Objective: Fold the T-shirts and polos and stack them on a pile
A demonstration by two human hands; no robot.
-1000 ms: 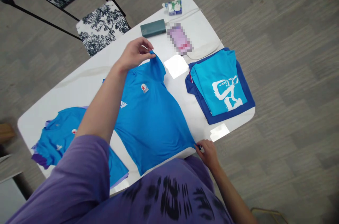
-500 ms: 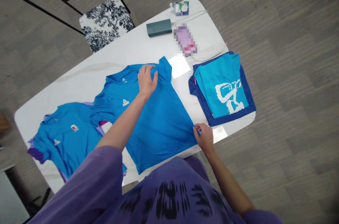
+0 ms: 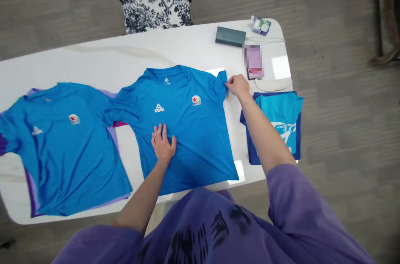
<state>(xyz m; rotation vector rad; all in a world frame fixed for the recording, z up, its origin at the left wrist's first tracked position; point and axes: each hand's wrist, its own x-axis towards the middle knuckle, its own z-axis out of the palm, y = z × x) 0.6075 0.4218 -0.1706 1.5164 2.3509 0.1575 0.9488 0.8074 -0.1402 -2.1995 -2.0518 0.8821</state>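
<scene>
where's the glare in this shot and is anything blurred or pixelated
head view: bright glare patches on the white table, right of the pixelated pinkish object, behind the blue shirt's raised sleeve and at its lower right corner; head view: floor detail looks soft

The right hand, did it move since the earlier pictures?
Yes. The right hand moved away from the person's body: it was by the near corner of the folded pile, and now it's by the far corner, pinching a blue sleeve.
</scene>
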